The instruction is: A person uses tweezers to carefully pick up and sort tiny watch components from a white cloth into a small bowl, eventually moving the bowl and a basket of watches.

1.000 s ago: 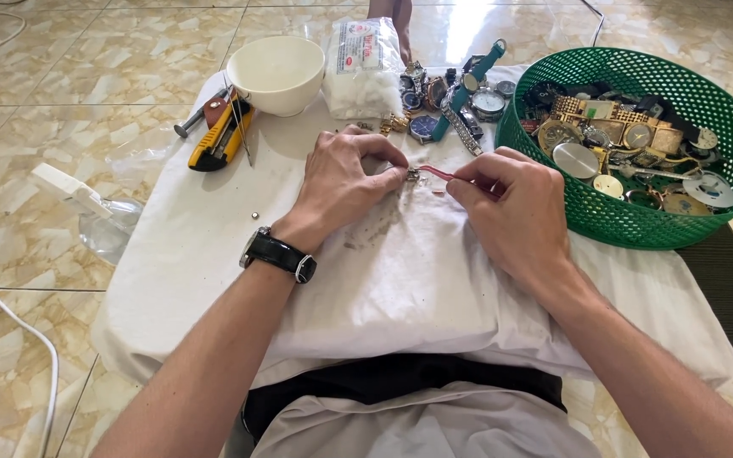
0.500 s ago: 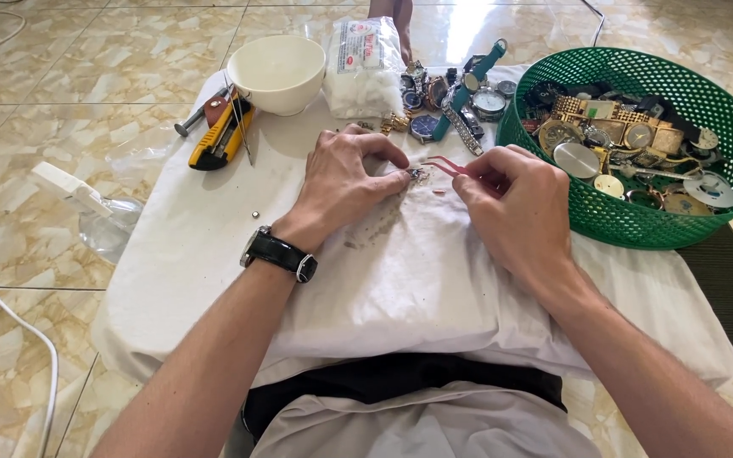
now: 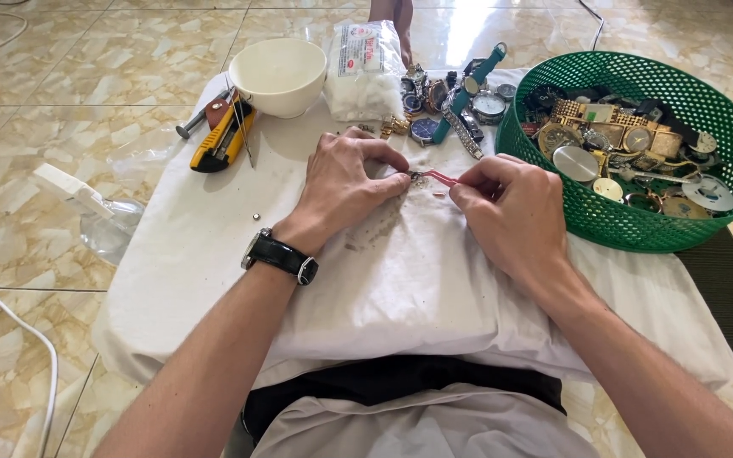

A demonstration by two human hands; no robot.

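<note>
Red tweezers (image 3: 439, 176): thin, slender, lying nearly level just above the white cloth, tips pointing toward the person's left. Rear end pinched in the right hand (image 3: 515, 208). Tips meet a small dark metallic part (image 3: 416, 175), held at the fingertips of the left hand (image 3: 348, 174), which rests curled on the cloth. Part is tiny and mostly hidden by fingers; possibly a watch component, shape not clear. Both sit at the cloth's middle, above a greyish smudge, near the green basket.
</note>
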